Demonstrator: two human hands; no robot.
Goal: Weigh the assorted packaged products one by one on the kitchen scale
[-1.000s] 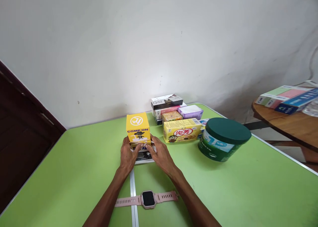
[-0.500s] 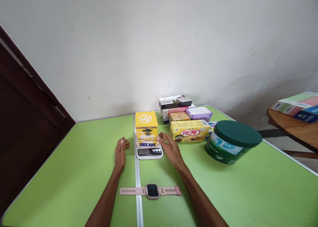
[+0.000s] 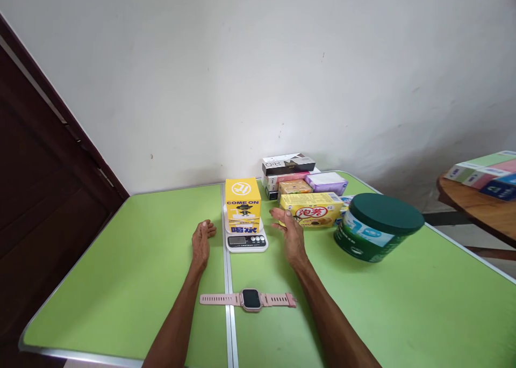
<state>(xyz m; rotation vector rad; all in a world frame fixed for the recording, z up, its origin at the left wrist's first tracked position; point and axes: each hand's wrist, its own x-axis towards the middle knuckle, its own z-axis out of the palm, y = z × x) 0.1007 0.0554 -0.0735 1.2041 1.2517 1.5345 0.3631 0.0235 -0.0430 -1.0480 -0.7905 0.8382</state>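
A yellow box (image 3: 243, 204) marked "COME ON" stands upright on a white kitchen scale (image 3: 246, 248), whose dark display and buttons face me. To the left of the scale, my left hand (image 3: 202, 240) is held apart from it, fingers loosely curved with nothing in them. My right hand (image 3: 293, 239) is on the other side, fingers extended toward the box but not touching it, in front of a yellow snack box (image 3: 314, 212). Between my forearms a pink smartwatch (image 3: 251, 299) lies flat, its strap stretched out sideways.
A green tub (image 3: 368, 228) with a dark lid stands at the right. Behind are a black-and-white box (image 3: 288, 166), an orange pack (image 3: 295, 187) and a purple tissue pack (image 3: 327, 182). Colourful boxes lie on a wooden table (image 3: 475, 199) far right. A wall stands behind the green table (image 3: 100, 282).
My right hand has drawn away from the yellow box to the right, leaving a gap. My left hand stays left of the scale. The whole view has shifted slightly.
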